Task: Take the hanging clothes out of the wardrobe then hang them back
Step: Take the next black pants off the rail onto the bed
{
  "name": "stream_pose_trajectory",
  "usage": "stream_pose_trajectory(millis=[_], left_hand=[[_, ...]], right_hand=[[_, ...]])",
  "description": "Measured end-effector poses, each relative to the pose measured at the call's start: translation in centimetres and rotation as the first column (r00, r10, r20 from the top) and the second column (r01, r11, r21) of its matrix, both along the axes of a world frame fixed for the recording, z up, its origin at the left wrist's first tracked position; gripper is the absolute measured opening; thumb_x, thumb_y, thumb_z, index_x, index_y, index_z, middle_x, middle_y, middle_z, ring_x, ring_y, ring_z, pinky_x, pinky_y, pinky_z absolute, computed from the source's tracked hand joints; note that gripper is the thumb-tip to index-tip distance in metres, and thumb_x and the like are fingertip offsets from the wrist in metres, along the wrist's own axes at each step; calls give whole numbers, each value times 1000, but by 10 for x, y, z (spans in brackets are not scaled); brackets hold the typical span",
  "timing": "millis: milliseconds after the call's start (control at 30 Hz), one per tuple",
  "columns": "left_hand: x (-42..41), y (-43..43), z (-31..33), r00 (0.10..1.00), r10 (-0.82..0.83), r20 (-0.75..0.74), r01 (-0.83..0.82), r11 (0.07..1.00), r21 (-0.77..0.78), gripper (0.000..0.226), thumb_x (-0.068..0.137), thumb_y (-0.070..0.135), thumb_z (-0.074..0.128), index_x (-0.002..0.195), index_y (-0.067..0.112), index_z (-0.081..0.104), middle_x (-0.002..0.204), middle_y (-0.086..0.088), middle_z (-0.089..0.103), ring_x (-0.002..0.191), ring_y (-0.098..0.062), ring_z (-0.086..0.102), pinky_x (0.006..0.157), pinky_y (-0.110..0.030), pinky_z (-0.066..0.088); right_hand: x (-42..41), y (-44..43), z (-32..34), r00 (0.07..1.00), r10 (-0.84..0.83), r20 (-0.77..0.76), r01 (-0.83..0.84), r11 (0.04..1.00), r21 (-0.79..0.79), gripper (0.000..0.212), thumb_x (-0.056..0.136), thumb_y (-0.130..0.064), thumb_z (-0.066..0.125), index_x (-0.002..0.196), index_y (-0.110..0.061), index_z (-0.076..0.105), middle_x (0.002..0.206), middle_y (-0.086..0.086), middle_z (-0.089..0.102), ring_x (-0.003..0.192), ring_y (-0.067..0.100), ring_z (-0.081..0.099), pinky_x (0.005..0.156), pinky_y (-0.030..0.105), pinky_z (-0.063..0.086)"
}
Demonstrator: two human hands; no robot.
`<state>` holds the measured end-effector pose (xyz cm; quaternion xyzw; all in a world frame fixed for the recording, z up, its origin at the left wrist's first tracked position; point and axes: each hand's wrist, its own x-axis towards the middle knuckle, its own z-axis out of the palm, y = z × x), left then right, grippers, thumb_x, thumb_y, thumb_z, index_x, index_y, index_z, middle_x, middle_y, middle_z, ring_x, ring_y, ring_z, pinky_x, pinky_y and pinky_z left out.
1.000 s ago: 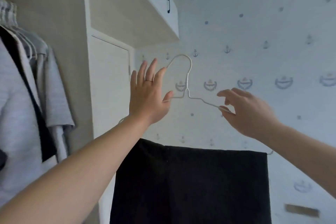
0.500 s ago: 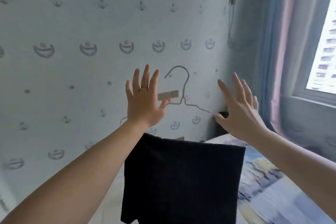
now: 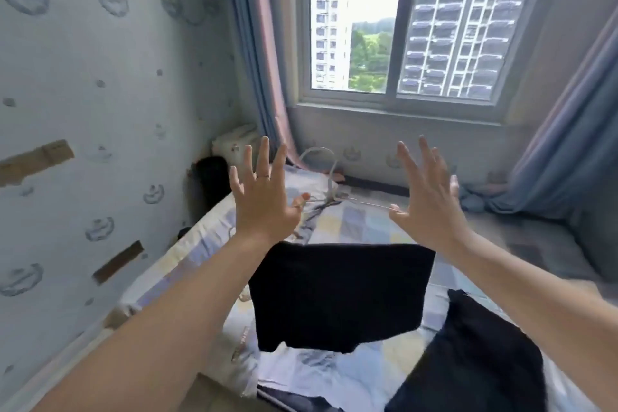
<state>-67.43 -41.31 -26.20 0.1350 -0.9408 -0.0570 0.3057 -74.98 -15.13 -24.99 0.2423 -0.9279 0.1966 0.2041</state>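
My worry is the hold. The left hand (image 3: 264,201), at ten o'clock from the black garment (image 3: 341,294), has its fingers splayed straight, and only the crook of the thumb seems to carry the wire hanger (image 3: 331,184). The right hand (image 3: 431,204), at two o'clock from the cloth, is spread the same way, thumb touching the wire's other shoulder. With nothing curled round it, I judge the thin wire could roll off either thumb, or tip and let the cloth, merely folded over the lower bar, slide off one end. The garment hangs in the air over the bed (image 3: 368,227), out of the wardrobe, which I cannot see. The checked sheet is rumpled, and a second dark garment (image 3: 475,361) lies on it at five o'clock, so a drop could tangle the two. At nine o'clock is a patterned wall (image 3: 100,110) with brown tape patches (image 3: 36,157), a curtain (image 3: 261,43) at eleven, a window (image 3: 394,27) at twelve, another curtain (image 3: 568,127) at three.
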Motion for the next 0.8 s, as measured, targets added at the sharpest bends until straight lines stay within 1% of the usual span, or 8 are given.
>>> stream_pose_trajectory(millis=[100,167,267,367,433,567,700,800], left_hand=[[-38,32,-31,984,-167,55,165,985,39,92,89,56,60,159,28,7,166,2,-13,152,-27,-14,119,-59,-1],[-56,53,-48,961,-260,92,254,965,70,92,88,56,61,158,28,8,166,3,-12,152,-26,-14,119,-59,-1],[-75,84,-72,916,-379,134,369,925,90,93,89,57,61,158,28,7,166,3,-12,152,-26,-14,120,-56,-2],[-86,114,-88,857,-484,179,471,875,113,92,91,57,59,158,29,3,165,4,-15,151,-24,-18,121,-53,-4],[-90,135,-94,816,-546,192,529,838,133,91,92,56,58,158,28,2,165,5,-17,151,-22,-20,122,-52,-5],[-100,173,-101,744,-641,188,620,767,165,90,91,55,60,158,29,5,165,5,-14,151,-21,-20,122,-51,-6],[-111,209,-109,684,-701,201,676,713,186,89,90,56,60,158,28,8,166,4,-11,151,-21,-19,122,-50,-7],[-121,234,-120,647,-733,212,702,680,211,88,91,57,59,158,29,9,166,4,-8,151,-20,-18,122,-50,-5]], right_hand=[[-1,38,-28,987,-158,39,157,987,25,111,80,-26,75,153,-41,-6,161,-9,-21,150,27,-8,111,71,8],[4,62,-45,965,-256,60,254,966,38,110,80,-26,76,154,-39,-4,162,-7,-16,150,28,-3,112,70,11],[19,92,-68,918,-385,96,381,923,59,108,80,-26,76,155,-37,0,163,-4,-10,150,27,1,112,67,16],[37,120,-83,864,-484,140,478,875,81,108,80,-27,75,154,-38,-1,163,-5,-10,150,26,2,113,64,18],[49,136,-90,828,-537,161,529,844,91,107,80,-27,74,154,-39,-2,164,-5,-8,150,26,2,113,62,19],[68,166,-94,760,-628,166,624,777,85,106,78,-25,75,154,-37,3,164,-2,0,149,26,10,112,59,25],[74,193,-98,700,-692,177,686,720,105,103,78,-25,75,154,-34,6,163,1,5,147,25,16,110,55,29],[71,214,-106,669,-714,206,709,696,112,96,80,-23,74,154,-30,13,163,2,7,146,25,19,110,51,30]])
